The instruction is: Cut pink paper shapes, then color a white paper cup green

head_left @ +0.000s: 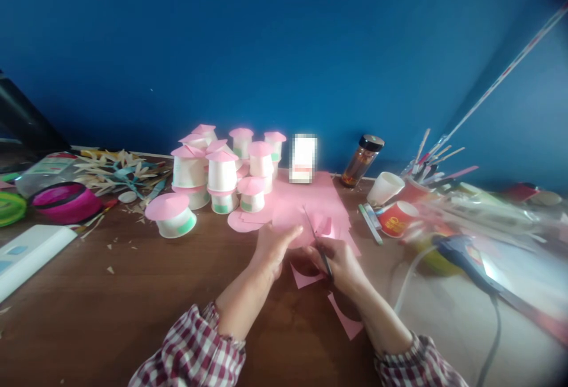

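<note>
My left hand is closed on a piece of pink paper, its thumb lying across the top. In my right hand is a pair of scissors, blades pointing away from me and up beside the held paper. Curved pink offcuts hang or lie just below: one offcut under the hands, another offcut by my right wrist. Behind the hands, pink sheets are spread on the table. To their left stand several white paper cups with pink paper cone tops.
On the left are a magenta round case, a white box and a pile of wooden strips. A dark-lidded bottle stands near the blue wall. Toward the right lie a red paper cup and a blue glue gun with its cord.
</note>
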Motion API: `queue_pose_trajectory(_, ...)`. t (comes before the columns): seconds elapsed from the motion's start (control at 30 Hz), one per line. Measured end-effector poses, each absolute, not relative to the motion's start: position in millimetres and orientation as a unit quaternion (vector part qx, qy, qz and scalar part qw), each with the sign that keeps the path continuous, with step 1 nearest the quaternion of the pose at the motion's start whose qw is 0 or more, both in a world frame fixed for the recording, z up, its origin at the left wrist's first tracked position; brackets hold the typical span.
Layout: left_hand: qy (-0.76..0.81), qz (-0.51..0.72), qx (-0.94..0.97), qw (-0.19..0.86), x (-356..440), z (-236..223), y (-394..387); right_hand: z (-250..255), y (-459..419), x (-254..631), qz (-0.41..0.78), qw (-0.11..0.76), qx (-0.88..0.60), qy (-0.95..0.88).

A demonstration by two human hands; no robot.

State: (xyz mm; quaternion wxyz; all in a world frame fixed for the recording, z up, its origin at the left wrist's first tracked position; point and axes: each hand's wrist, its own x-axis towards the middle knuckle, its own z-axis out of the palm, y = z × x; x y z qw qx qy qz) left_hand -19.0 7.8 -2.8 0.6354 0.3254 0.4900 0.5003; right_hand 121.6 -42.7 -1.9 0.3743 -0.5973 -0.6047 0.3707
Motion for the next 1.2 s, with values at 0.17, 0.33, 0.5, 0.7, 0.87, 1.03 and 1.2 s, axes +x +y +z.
queue_pose_trajectory(0.17,0.457,0.528,0.317,0.642,-18.1,-4.7,7.5,-7.1,-41.6,122.8,0.359,0.37,-0.594,-0.617)
queue_pose_trajectory(0.33,0.49,0.522,0.309,0.626,-16.6,-2.0,6.2,-7.0,-42.2,121.2,0.372,0.369,-0.596,-0.608)
queue_pose_trajectory(0.5,0.506,0.515,0.309,0.619,-15.5,-4.3,6.3,-5.5,-43.0,120.4,0.387,0.377,-0.591,-0.599)
queue_pose_trajectory(0.7,0.497,0.52,0.288,0.632,-14.9,-5.0,6.1,-4.5,-43.6,120.8,0.406,0.387,-0.578,-0.593)
queue_pose_trajectory(0.87,0.502,0.517,0.291,0.63,-14.6,-1.8,5.3,-2.9,-43.4,119.9,0.392,0.384,-0.587,-0.595)
queue_pose_trajectory(1.03,0.495,0.512,0.298,0.636,-14.4,-2.4,5.3,-2.9,-43.6,120.7,0.374,0.376,-0.589,-0.609)
queue_pose_trajectory(1.2,0.499,0.515,0.296,0.631,-15.5,-2.6,6.1,-5.5,-43.1,122.4,0.363,0.373,-0.588,-0.619)
